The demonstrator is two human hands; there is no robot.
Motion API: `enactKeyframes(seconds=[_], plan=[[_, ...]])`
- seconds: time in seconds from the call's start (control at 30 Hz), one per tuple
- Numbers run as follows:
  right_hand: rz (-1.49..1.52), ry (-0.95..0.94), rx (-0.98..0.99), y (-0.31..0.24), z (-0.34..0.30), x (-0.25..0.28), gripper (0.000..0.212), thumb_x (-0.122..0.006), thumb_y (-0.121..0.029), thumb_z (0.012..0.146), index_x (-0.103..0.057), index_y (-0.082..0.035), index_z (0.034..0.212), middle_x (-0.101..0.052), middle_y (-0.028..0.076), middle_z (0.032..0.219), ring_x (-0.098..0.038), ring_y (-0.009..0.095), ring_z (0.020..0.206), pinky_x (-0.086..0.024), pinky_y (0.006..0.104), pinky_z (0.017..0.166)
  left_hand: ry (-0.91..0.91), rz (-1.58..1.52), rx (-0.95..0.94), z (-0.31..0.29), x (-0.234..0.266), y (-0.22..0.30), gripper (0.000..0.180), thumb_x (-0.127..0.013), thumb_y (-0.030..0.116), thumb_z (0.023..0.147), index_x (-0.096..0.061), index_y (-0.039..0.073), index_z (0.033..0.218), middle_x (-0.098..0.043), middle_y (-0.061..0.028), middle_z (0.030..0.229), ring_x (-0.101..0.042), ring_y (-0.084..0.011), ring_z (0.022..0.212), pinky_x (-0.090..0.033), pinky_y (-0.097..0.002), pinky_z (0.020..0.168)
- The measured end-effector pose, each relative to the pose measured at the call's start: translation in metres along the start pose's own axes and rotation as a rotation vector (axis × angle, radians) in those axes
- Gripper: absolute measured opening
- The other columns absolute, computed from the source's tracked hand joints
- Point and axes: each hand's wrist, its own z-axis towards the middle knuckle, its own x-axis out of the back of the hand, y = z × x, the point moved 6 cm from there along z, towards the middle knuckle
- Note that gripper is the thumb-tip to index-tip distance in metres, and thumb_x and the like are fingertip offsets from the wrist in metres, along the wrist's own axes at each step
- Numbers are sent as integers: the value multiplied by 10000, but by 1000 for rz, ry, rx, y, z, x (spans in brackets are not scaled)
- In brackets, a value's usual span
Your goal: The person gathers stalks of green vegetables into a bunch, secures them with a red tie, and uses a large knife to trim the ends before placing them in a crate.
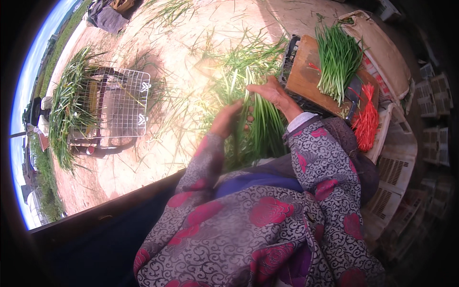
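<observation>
Gripping one bunch of green stalks (267, 119) at the middle of the scene are two bare hands, reached into from the near side by two patterned sleeves (320, 153). To the right stands one pale slatted crate (394, 165), with one bundle of red strips (366, 119) beside it. Slightly farther, one brown wooden board (302, 64) bears one neat bunch of green leaves (339, 62). On the left, one white wire grid (126, 103) stands next to one heap of long leaves (74, 107); loose leaves, too many to count, litter the ground beyond.

The left forearm slants far and right; its hand (227, 118) is blurred at the bunch's left side, fingers bent, and I cannot tell whether it is closed on any stalks. The right forearm slants far and left; its hand (272, 94) is clamped on the bunch, thumb stretched left across the stalks, the other fingers mostly hidden.
</observation>
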Motion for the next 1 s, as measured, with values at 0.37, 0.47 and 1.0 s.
enactKeyframes(seconds=[0.37, 0.47, 1.0], plan=[[-84, -139, 230, 6, 18, -2, 706, -804, -296, 810, -539, 130, 1308, -643, 238, 1255, -632, 290, 1139, -511, 361, 969, 139, 178, -11, 21, 28, -13, 373, -592, 338, 986, -680, 22, 1164, -727, -69, 1029, -663, -168, 836, -523, -308, 717], [-167, -38, 294, 5, 18, -5, 708, -783, -262, 821, -511, 148, 1329, -631, 271, 1262, -628, 302, 1154, -519, 362, 957, 99, 203, -19, 27, 30, -20, 339, -610, 333, 980, -693, 30, 1106, -721, -43, 964, -643, -141, 784, -512, -289, 679], [187, -183, 171, 43, 38, 14, 614, -813, -272, 825, -575, 61, 1283, -645, 148, 1191, -610, 200, 1121, -483, 314, 953, 135, 136, -88, 20, -5, -7, 269, -682, 325, 952, -659, 96, 1091, -691, -4, 981, -646, -108, 877, -496, -279, 611]])
